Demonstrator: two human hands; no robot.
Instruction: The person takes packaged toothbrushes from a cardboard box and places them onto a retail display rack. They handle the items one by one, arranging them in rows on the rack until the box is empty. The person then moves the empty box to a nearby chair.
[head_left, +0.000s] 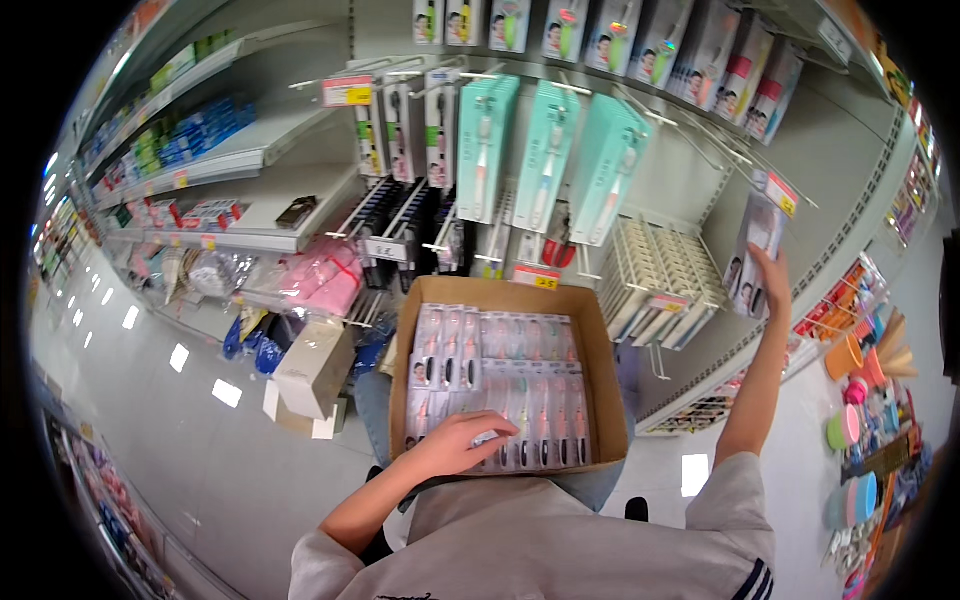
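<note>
My right hand (772, 274), arm stretched out, grips the edge of a clear blister pack (751, 259) at the far right of the display. This pack is at a metal hook with a red and yellow price tag (781, 195) in front. My left hand (469, 441) rests over the near part of an open cardboard box (611, 390), fingers bent above the packs. Whether it holds one cannot be seen. Rows of toothbrush-like blister packs (532, 401) with pink and black parts fill the box, which sits on my lap.
Mint-green toothbrush packs (484, 150) hang from hooks behind the box. Cream boxed packs (652, 270) hang to their right. An open white carton (315, 371) stands at left below the shelves (225, 161). Bare metal hooks (697, 142) jut out at upper right. Coloured buckets (844, 427) stand at far right.
</note>
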